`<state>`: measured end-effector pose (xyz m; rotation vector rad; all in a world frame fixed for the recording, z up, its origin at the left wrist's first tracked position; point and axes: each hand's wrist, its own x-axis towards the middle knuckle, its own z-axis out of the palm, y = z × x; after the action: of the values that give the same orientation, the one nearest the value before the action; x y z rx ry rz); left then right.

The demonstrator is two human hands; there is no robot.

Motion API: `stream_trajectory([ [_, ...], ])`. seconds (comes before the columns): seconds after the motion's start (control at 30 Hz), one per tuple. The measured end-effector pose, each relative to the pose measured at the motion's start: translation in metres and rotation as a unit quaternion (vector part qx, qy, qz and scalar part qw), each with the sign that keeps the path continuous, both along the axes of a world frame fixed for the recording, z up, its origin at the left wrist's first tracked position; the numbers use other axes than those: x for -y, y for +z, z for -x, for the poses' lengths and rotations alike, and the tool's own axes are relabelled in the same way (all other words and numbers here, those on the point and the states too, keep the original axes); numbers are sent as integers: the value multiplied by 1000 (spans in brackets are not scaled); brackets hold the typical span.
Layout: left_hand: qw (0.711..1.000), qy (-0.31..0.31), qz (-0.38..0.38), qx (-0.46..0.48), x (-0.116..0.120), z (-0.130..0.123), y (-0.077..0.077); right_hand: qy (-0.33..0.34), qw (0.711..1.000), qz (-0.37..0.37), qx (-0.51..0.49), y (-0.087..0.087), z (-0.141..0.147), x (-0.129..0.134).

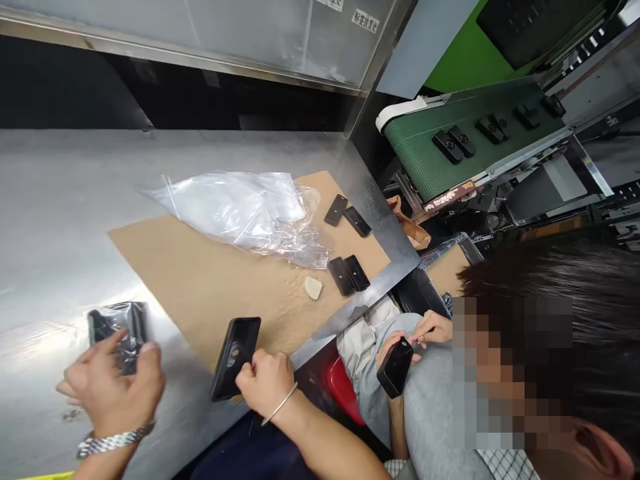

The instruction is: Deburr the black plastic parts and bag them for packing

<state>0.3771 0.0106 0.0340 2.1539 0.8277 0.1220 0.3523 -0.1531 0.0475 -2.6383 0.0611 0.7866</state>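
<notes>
My left hand (pixel 113 383), with a metal watch band at its wrist, is over a dark part in clear plastic wrap (pixel 131 327) on the metal table. Its fingers are spread. My right hand (pixel 267 383), a thin bracelet at the wrist, grips the edge of a black rectangular tray-like part (pixel 237 357), tilted at the front edge of the brown cardboard sheet (pixel 185 280). A pile of clear plastic bags (pixel 240 207) lies across the cardboard. Several black parts (pixel 342 276) rest at its right end, near a pale rounded piece (pixel 313 288).
On the right, a co-worker in grey holds a black part (pixel 395 368) below the table edge (pixel 350 310). A green conveyor belt (pixel 425 153) carrying several black parts stands behind. A red stool (pixel 343 387) is beneath the co-worker.
</notes>
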Motion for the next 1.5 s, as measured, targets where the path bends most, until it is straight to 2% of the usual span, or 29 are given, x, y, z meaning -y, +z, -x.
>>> stream_trajectory([
  [0.07,999,-3,29,28,21,10,2,-6,1000,-7,6,5,-2,0],
  [0.13,983,-6,182,16,37,19,0,-8,1000,-12,11,10,-4,1],
  [0.2,935,1,354,-17,49,27,-4,-8,1000,-15,14,15,-5,1],
  [0.27,900,-2,434,-45,55,31,-4,-6,1000,-13,18,20,-6,3],
  [0.4,901,-66,422,-74,58,34,4,2,1000,-5,23,28,-9,10],
  [0.6,882,-132,440,-101,60,33,27,3,999,21,29,40,-13,19],
  [0.73,882,-138,437,-106,62,32,37,6,999,25,31,44,-15,21],
  [0.93,878,-125,452,-97,64,32,43,7,999,23,41,47,-14,22],
  [1.13,851,-124,500,-99,66,35,47,-13,998,6,63,51,-13,26],
  [1.23,825,-114,548,-72,66,38,51,-23,996,-33,81,59,-12,32],
  [1.3,794,-113,596,-48,66,38,56,-22,993,-74,91,64,-13,37],
  [1.43,712,-128,690,-12,63,34,71,-60,966,-237,87,69,-18,47],
  [1.5,685,-127,718,-4,61,33,80,-96,944,-306,72,71,-18,50],
])
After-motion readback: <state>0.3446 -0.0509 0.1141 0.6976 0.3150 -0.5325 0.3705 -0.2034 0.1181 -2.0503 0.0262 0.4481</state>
